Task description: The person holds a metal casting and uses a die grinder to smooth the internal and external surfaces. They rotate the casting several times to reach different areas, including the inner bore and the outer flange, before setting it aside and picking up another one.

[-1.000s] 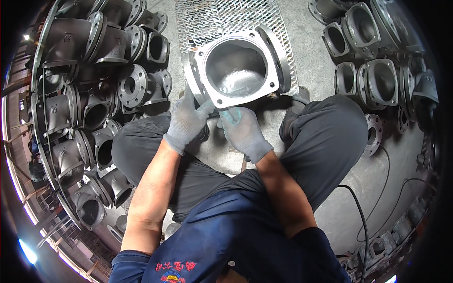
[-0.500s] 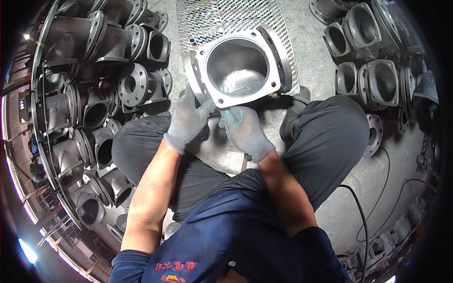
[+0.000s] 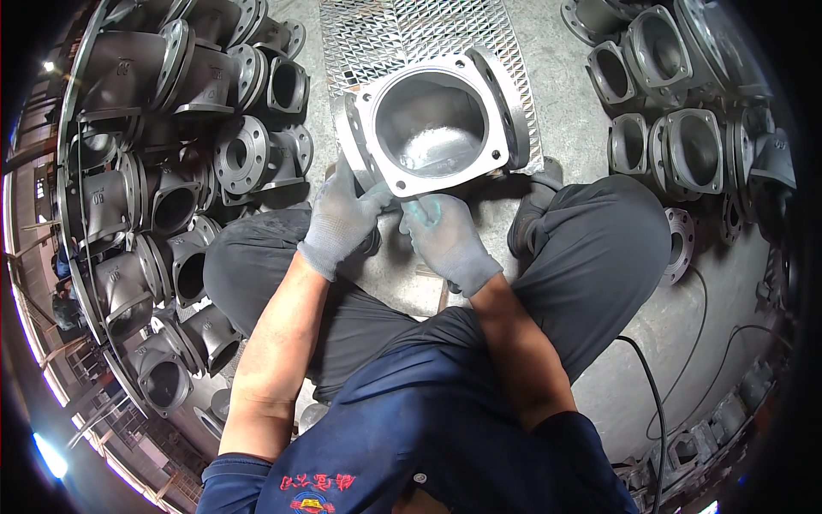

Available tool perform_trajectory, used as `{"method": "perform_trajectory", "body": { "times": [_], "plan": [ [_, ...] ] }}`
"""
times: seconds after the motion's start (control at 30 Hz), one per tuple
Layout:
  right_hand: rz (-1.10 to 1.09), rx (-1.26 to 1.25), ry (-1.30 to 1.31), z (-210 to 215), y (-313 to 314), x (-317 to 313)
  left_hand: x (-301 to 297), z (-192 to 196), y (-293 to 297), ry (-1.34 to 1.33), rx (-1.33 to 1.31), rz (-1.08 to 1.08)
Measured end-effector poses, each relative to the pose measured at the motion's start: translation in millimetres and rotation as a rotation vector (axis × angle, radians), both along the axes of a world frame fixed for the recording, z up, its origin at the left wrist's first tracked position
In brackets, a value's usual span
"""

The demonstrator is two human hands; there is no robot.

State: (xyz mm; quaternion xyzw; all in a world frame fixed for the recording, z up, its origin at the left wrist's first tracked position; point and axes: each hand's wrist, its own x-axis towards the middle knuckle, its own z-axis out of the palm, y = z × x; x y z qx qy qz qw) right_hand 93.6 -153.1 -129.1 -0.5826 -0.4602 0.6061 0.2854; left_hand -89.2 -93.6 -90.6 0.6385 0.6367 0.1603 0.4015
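A grey cast-metal valve body (image 3: 366,147) stands before me between my feet, its square, bright-rimmed opening facing up and a round flange on either side. My left hand (image 3: 341,214), in a grey glove, grips the valve body at the lower part of its left flange, with some fingers hidden behind the metal. Just below the near edge of the square rim is my right hand (image 3: 443,236), gloved too, with a teal patch. Its fingers are curled closed; whatever they hold, if anything, is hidden by the hand and rim.
Stacked valve bodies (image 3: 175,206) crowd the left side, and more castings (image 3: 695,150) stand at the right. A patterned metal plate (image 3: 411,34) lies beyond the work. A loose round flange (image 3: 678,247) rests by my right knee. Black cable (image 3: 655,385) trails over the floor at right.
My right hand has shifted slightly to the right under the rim. The left hand and the valve body look unmoved.
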Motion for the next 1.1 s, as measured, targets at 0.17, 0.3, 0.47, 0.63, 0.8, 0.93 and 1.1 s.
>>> {"method": "perform_trajectory", "body": {
  "times": [0.17, 0.3, 0.47, 0.63, 0.8, 0.93, 1.1],
  "plan": [
    [0.014, 0.029, -0.044, 0, 1, -2, -4, -3, -1, 0.054, -0.017, 0.011],
    [0.010, 0.062, -0.050, 0, 1, 1, 0, 1, 1, -0.035, -0.016, 0.008],
    [0.035, 0.008, -0.096, 2, 1, 0, -1, 1, -1, 0.004, -0.007, 0.007],
    [0.018, 0.063, -0.026, -3, -1, 2, -2, -5, -1, 0.061, 0.044, -0.012],
    [0.003, 0.109, -0.022, 0, -1, 2, -4, -5, -2, 0.024, 0.016, -0.013],
    [-0.001, 0.041, -0.001, 9, 1, 8, -1, 1, 0, -0.030, -0.032, 0.003],
    [0.041, 0.034, -0.025, 5, -1, 10, -1, -2, -2, 0.044, 0.014, 0.006]
  ]
}}
